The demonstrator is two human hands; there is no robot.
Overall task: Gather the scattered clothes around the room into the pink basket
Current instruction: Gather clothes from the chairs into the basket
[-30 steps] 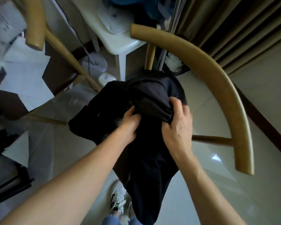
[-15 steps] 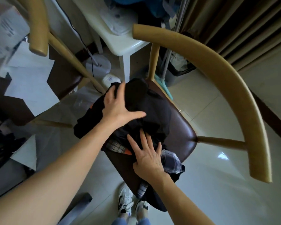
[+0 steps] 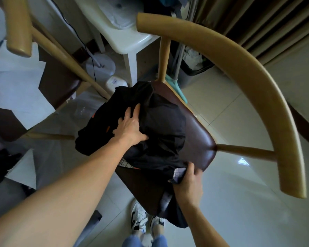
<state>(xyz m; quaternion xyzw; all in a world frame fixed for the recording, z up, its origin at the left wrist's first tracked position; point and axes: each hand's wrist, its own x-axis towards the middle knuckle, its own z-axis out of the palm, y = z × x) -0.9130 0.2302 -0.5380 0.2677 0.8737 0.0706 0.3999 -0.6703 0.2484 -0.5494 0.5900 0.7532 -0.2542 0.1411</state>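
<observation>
A heap of black clothes (image 3: 161, 122) lies on the brown seat of a wooden chair (image 3: 198, 139), with a checked grey garment (image 3: 178, 173) showing under its near edge. My left hand (image 3: 130, 127) lies on the left side of the heap, fingers spread and digging into the black cloth. My right hand (image 3: 189, 180) grips the checked garment and the black cloth's edge at the seat's near corner. The pink basket is not in view.
The chair's curved wooden backrest (image 3: 257, 82) arcs round the right side. A white plastic stool (image 3: 125, 38) and a bin (image 3: 191, 68) stand behind. A second chair (image 3: 48, 56) with white papers (image 3: 20, 90) is at left. My shoes (image 3: 143, 221) stand on pale floor tiles.
The black clothes, held up a second ago, now lie on the seat. My right hand slid from the top of the heap to its near edge and closed on the checked garment.
</observation>
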